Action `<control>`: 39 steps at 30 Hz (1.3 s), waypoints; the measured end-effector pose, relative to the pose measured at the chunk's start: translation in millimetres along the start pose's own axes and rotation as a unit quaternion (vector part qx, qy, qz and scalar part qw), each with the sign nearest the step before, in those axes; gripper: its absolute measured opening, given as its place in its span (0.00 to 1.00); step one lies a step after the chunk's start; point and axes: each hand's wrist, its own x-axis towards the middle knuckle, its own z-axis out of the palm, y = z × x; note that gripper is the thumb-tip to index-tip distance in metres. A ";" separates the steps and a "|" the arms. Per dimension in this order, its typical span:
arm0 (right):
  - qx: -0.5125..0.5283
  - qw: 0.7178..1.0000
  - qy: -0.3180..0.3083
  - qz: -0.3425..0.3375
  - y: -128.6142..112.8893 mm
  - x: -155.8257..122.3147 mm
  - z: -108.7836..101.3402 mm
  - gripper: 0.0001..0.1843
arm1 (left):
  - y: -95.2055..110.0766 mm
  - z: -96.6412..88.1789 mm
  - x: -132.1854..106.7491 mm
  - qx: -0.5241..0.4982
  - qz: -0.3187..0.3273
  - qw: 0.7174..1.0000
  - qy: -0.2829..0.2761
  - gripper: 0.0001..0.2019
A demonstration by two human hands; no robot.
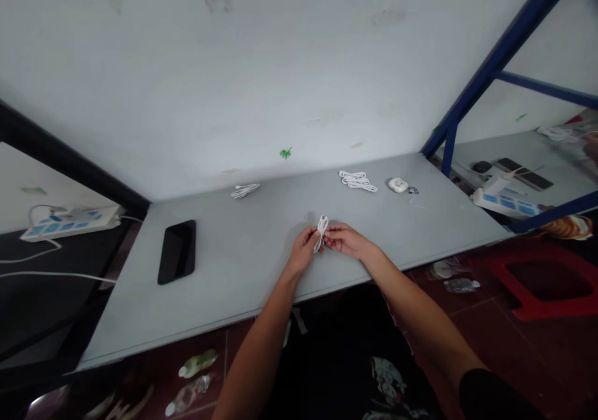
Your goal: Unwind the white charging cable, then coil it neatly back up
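Observation:
A white cable (322, 228), folded into a narrow bundle, is held upright just above the front half of the grey table (233, 252). My left hand (304, 245) pinches it from the left side. From the right, my right hand (344, 239) grips the same bundle with its fingertips. Toward the wall lie another coiled white cable (245, 190) on the left and a pair of white cable loops (357, 181) on the right. A round white case (397, 185) sits farther right, beside a small dark trinket (413, 190).
At the table's left lies a black smartphone (177, 252). Power strips (72, 222) stand on the neighbouring surfaces on both sides. Blue metal posts (448, 139) border the right end. Below are plastic bottles (187, 395) and a red stool (551, 311) on the floor.

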 end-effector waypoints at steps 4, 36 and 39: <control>-0.008 1.000 -0.012 0.003 0.8 -0.4 2.4 0.16 | 1.7 -2.2 0.1 -0.012 -0.021 1.000 0.010 0.14; -0.388 0.844 0.215 -0.301 19.8 -4.1 23.5 0.08 | -4.3 2.2 1.7 -0.064 -0.040 0.994 0.085 0.14; -0.229 0.932 0.199 -0.198 19.7 -3.3 22.0 0.10 | -5.7 0.5 -3.0 0.019 0.020 0.997 0.069 0.14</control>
